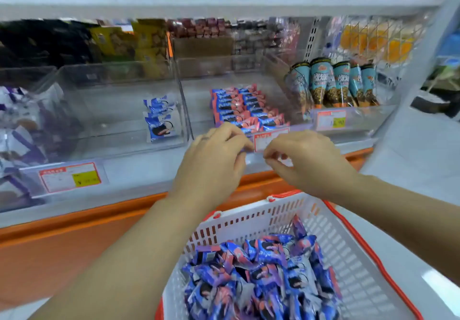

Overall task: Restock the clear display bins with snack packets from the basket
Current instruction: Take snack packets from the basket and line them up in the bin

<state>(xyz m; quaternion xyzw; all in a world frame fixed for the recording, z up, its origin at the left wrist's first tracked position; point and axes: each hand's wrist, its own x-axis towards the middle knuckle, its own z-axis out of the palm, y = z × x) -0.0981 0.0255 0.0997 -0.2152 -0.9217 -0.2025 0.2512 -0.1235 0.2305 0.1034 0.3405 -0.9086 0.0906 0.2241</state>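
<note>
1. My left hand (pixel 214 155) and right hand (pixel 307 160) met at the middle bin's (pixel 199 105) front rim, centre frame. The fingers were curled narrow beside the price label (pixel 270 140), and I couldn't tell whether they pinched anything.
2. Snack packets (pixel 261 275) filled the basket (pixel 348 257), lower right.
3. The bin's left half stood bare.

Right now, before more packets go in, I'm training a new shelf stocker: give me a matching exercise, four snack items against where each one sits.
Items:
1. teal cone snacks
2. blue-and-white packets
3. rowed pink-and-blue packets
4. heaped blue-and-pink packets

Places:
A. white basket
B. middle bin
C. right bin
D. nearly empty bin, left of the middle one

Pairs: 1-C, 2-D, 3-B, 4-A.
</note>
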